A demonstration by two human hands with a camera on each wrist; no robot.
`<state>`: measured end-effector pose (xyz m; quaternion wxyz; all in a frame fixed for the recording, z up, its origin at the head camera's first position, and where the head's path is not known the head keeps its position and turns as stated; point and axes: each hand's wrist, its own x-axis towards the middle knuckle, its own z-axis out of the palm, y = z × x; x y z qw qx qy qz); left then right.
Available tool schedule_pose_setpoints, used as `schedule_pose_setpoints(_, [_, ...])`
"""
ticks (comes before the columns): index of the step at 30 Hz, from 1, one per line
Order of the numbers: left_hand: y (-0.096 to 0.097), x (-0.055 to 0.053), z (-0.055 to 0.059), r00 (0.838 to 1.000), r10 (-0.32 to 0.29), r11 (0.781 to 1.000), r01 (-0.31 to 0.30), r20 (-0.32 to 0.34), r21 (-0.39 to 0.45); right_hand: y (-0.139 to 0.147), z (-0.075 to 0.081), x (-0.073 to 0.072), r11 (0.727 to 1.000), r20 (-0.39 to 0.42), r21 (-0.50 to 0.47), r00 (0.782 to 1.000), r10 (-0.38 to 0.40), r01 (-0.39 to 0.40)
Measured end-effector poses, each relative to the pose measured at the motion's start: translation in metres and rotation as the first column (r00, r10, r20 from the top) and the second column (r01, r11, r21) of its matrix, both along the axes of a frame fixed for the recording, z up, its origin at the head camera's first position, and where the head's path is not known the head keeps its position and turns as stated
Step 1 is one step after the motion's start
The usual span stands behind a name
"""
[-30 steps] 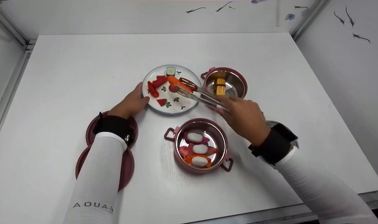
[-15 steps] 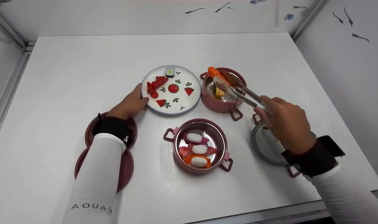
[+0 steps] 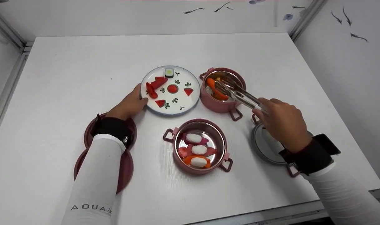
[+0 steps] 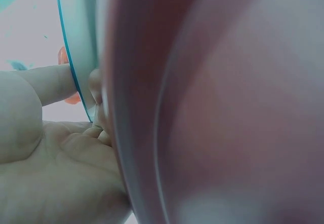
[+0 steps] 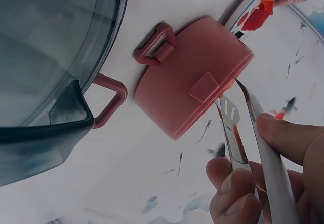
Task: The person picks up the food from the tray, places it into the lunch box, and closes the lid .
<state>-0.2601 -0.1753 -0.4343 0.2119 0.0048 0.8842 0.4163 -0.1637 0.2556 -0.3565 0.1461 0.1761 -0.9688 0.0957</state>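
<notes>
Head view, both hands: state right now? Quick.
Left hand: closed on the edge of the plate.
Right hand: closed around the tongs, tips inside the pot beside the plate.

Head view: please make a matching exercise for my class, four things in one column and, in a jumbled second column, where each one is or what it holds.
Things
1. Left hand
2. Long orange piece
3. White rice pieces
4. Right hand

Places and states
A. In the near pot
B. Holds the tongs
C. Grips the edge of the plate
D. In the far pot, at the tips of the tongs

Right pairs: 1-C, 2-D, 3-A, 4-B.
</notes>
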Motion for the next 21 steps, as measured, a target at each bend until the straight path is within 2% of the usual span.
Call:
schedule_pose_setpoints(7, [0.002,0.000,0.004,0.999,0.021,1.000,-0.021,0.027,0.002,-0.004,0.006,-0.002,1.000,-0.047,-0.026,0.999,0.008,-0.009])
schedule_pose_setpoints(12, [0.001,-0.001,0.005,1.000,0.010,1.000,-0.010,0.019,-0.014,-0.018,0.007,-0.006,0.999,-0.022,-0.033,1.000,0.021,-0.022])
schedule_pose_setpoints(17, [0.000,-0.001,0.003,1.000,0.014,1.000,-0.014,0.011,-0.006,-0.046,0.007,-0.017,0.998,0.091,-0.045,0.995,0.045,-0.041])
schedule_pose_setpoints(21, [0.000,-0.001,0.000,1.000,0.013,1.000,-0.013,0.019,-0.009,-0.071,0.006,-0.030,0.996,0.206,-0.048,0.975,0.079,-0.071])
